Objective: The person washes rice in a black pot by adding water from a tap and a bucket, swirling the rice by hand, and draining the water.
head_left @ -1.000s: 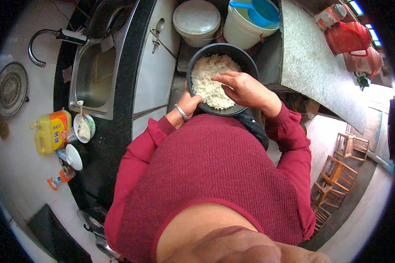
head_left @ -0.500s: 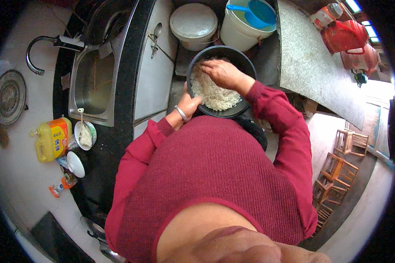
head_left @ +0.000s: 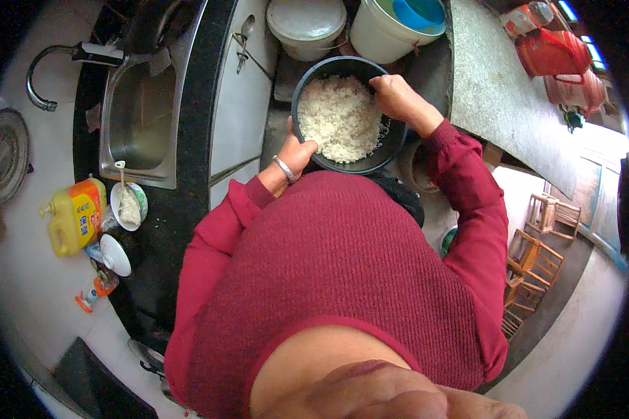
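A round dark pot (head_left: 397,140) is held in front of my belly, and white rice (head_left: 341,117) covers most of its inside. On its near left side my left hand (head_left: 297,153), with a silver bangle at the wrist, grips the wall, thumb over the rim. My right hand (head_left: 397,98) is closed at the far right part of the rim, its curled fingertips against the inner edge beside the rice. A few grains cling to the dark wall under that hand.
Beyond the pot stand a lidded white bucket (head_left: 307,54) and an open white bucket (head_left: 374,36) with a blue scoop (head_left: 419,12). To the left are the sink (head_left: 138,133) and a bowl (head_left: 143,200). A grey counter (head_left: 510,91) lies right; wooden chairs (head_left: 537,253) stand beyond.
My right hand has left the rice and moved right to the pot's rim. The pot has shifted slightly up in the picture, and the rice now lies more spread out.
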`<state>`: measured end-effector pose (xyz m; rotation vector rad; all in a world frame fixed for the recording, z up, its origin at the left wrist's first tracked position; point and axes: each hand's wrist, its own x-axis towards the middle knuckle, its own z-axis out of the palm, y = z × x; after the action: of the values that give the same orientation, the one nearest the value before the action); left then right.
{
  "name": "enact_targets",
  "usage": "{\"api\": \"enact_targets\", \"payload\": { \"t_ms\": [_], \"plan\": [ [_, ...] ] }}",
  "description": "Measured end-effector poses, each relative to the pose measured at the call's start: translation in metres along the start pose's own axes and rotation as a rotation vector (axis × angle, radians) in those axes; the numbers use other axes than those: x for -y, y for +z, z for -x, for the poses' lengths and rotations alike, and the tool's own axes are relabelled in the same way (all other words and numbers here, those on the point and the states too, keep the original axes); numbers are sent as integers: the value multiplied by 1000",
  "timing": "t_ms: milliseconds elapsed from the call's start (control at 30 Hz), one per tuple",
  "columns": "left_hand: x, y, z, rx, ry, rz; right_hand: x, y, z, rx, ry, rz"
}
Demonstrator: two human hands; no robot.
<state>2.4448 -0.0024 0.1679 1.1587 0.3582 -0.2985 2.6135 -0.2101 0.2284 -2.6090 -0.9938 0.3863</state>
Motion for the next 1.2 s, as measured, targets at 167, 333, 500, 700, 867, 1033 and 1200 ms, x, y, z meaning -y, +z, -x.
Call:
{"api": "enact_targets", "payload": {
  "t_ms": [167,333,500,700,867,1033,1200],
  "plan": [
    [-6,3,1,0,-52,-84,-8,27,16,379,-99,285],
    [-10,5,1,27,41,-124,18,33,37,684,-20,183],
    [-9,3,4,24,-2,-47,29,58,46,533,150,-501],
    [-11,3,6,68,-23,-17,11,15,27,261,-10,-191],
    [-6,-2,5,59,-50,-80,14,9,42,590,-326,381],
    [3,-8,2,80,-55,-39,45,17,56,839,-291,256],
    [-1,-7,5,76,-74,-49,53,72,56,764,-274,-137]
  ]
}}
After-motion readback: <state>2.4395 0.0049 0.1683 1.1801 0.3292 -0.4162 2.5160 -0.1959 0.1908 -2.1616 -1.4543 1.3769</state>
